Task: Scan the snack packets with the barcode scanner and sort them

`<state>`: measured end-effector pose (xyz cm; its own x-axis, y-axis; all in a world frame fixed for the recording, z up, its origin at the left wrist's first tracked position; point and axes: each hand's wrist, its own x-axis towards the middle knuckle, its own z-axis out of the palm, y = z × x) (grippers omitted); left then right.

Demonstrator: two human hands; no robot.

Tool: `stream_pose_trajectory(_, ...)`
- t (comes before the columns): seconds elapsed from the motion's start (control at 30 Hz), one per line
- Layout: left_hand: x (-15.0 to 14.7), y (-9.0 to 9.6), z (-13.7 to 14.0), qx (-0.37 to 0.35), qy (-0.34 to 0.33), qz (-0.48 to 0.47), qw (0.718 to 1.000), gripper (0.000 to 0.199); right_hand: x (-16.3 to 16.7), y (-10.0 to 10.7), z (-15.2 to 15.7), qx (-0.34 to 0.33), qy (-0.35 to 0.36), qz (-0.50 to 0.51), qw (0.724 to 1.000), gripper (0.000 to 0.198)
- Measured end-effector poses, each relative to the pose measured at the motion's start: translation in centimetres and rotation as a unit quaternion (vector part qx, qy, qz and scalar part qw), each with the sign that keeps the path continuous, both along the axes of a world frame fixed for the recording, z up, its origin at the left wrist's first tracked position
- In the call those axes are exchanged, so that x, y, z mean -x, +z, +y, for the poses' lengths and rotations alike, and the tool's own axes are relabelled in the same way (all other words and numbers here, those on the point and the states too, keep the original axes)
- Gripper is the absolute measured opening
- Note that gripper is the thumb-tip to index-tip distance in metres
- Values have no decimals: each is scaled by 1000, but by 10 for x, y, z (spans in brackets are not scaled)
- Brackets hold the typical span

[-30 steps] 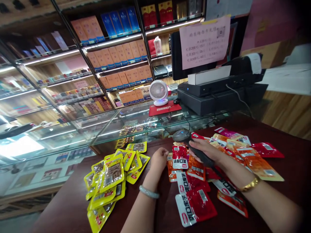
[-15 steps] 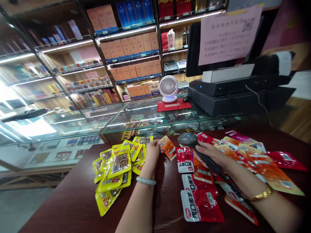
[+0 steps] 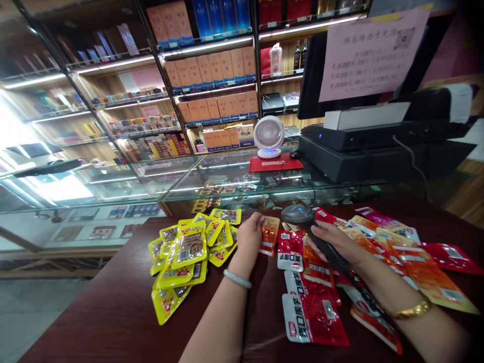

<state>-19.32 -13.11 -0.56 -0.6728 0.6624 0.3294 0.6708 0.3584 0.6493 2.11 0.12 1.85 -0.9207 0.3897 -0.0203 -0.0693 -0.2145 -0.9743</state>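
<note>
My left hand (image 3: 249,237), a pale bangle on its wrist, pinches an orange snack packet (image 3: 269,235) by its left edge, just above the table. In my right hand (image 3: 336,242) is a dark barcode scanner (image 3: 298,214), its head pointing left toward that packet. A pile of yellow snack packets (image 3: 189,248) lies to the left of my left hand. Red-and-white snack packets (image 3: 316,318) lie in a column below the scanner. More orange and red packets (image 3: 427,267) are spread beneath and beyond my right forearm, which partly hides some of them.
A glass display counter (image 3: 227,189) runs behind the dark wooden table (image 3: 113,312). On it stand a white fan (image 3: 269,133), a red mat (image 3: 260,164) and a monitor with a paper sign (image 3: 370,55) above a black cash drawer (image 3: 340,159). Shelves of boxes (image 3: 215,68) line the back.
The orange packet in my left hand has turned more upright, and the hand now covers its left side. The scanner stays in my right hand. The whole view has shifted slightly.
</note>
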Motion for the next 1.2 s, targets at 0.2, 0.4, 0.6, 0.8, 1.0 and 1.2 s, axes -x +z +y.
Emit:
stream_pose_trajectory(0.2,-3,-13,8,20,-4,-54,998,18,0,0,1,1,0,-8,1000,39)
stream_pose_trajectory(0.4,7,-20,13,-4,-72,-439,896,33,1,-2,-1,-1,4,-8,1000,43)
stream_pose_trajectory(0.6,8,-23,14,-109,-88,-440,887,24,3,-6,-2,-6,40,-23,999,40)
stream_pose_trajectory(0.8,8,-27,17,-144,-91,-416,893,32,3,-6,-5,-14,51,-30,998,42)
stream_pose_trajectory(1.0,8,-18,14,-55,-60,-322,943,40,2,-4,-7,-15,57,-45,997,44)
stream_pose_trajectory(1.2,19,-21,14,-44,-23,-257,965,42,1,-3,-6,-13,55,-39,998,45)
